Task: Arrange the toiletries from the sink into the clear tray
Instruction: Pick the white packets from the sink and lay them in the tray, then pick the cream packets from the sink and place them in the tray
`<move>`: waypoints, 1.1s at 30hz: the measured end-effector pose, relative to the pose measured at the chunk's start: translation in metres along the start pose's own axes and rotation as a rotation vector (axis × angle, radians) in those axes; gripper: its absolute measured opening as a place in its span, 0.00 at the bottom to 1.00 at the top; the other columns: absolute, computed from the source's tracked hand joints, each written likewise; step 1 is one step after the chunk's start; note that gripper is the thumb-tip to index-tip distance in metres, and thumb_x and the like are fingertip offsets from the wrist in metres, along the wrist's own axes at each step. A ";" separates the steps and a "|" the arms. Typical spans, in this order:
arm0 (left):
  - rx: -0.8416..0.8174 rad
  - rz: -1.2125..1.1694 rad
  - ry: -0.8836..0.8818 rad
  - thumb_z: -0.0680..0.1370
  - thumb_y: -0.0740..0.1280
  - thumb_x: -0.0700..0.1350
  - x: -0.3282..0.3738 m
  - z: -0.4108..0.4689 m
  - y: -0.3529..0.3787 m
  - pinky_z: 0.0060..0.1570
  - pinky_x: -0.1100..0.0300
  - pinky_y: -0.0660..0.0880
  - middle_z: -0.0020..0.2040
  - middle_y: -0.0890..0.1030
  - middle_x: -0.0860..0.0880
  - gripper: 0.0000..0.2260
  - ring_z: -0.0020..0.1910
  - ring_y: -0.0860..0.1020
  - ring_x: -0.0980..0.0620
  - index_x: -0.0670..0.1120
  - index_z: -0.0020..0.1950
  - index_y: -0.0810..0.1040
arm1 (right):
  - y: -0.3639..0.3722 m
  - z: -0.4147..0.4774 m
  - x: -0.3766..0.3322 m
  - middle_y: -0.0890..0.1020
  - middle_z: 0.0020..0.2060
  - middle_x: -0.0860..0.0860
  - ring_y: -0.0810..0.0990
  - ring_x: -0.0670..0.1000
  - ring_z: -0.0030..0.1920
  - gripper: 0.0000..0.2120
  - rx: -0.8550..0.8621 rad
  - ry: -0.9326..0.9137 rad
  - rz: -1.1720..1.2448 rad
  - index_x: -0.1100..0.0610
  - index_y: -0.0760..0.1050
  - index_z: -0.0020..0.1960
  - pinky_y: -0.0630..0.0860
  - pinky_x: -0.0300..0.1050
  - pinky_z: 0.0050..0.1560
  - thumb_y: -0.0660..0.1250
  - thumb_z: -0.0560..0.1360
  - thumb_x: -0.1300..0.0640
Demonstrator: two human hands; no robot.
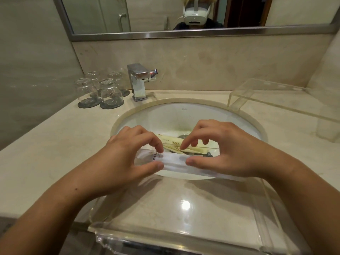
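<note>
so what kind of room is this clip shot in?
Most likely a hotel bathroom. A marble vanity holds an undermount sink with a chrome faucet below a wall mirror, and four upturned glasses sit on coasters. Both hands hold a sealed white toiletry packet over a clear tray.

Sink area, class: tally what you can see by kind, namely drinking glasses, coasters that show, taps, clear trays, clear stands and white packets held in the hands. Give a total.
Drinking glasses: 4, upside down
Coasters: 3 showing; a fourth cannot be made out
Tap: 1
Clear tray: 1
Clear stand: 1
White packet held in both hands: 1
Total: 11
</note>
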State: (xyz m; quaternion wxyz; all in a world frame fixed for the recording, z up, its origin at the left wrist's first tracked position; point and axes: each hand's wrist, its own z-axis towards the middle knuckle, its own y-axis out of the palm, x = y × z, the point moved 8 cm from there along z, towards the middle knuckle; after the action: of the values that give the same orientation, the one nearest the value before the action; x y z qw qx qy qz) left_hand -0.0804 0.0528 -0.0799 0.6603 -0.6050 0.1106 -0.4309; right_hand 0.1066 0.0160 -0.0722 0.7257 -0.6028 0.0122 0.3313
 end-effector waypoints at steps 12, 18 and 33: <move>0.055 -0.227 -0.069 0.78 0.64 0.62 -0.051 0.077 -0.017 0.52 0.59 0.75 0.49 0.83 0.65 0.11 0.49 0.79 0.64 0.60 0.51 0.83 | -0.025 0.019 0.067 0.84 0.46 0.39 0.80 0.43 0.47 0.08 0.186 0.278 0.173 0.40 0.83 0.53 0.75 0.33 0.43 0.68 0.77 0.43; -0.162 -0.096 -0.066 0.80 0.70 0.54 -0.084 0.130 0.028 0.47 0.64 0.72 0.47 0.84 0.62 0.04 0.50 0.79 0.63 0.59 0.52 0.83 | 0.021 0.055 0.117 0.83 0.51 0.39 0.81 0.41 0.49 0.11 -0.153 0.409 0.075 0.39 0.81 0.57 0.78 0.41 0.51 0.70 0.76 0.41; -0.554 0.131 -0.113 0.81 0.68 0.53 -0.129 0.190 0.121 0.57 0.60 0.73 0.65 0.79 0.59 0.15 0.62 0.77 0.54 0.56 0.68 0.77 | 0.082 0.104 0.201 0.83 0.57 0.42 0.80 0.47 0.58 0.16 -0.485 0.529 -0.113 0.43 0.78 0.64 0.76 0.47 0.61 0.68 0.77 0.44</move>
State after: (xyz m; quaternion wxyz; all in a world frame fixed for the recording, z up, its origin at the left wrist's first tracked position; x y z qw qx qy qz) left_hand 0.0213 0.2647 -0.1898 0.5017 -0.7768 0.2261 -0.3063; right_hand 0.1835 0.2060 -0.1990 0.5506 -0.8219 0.0875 0.1164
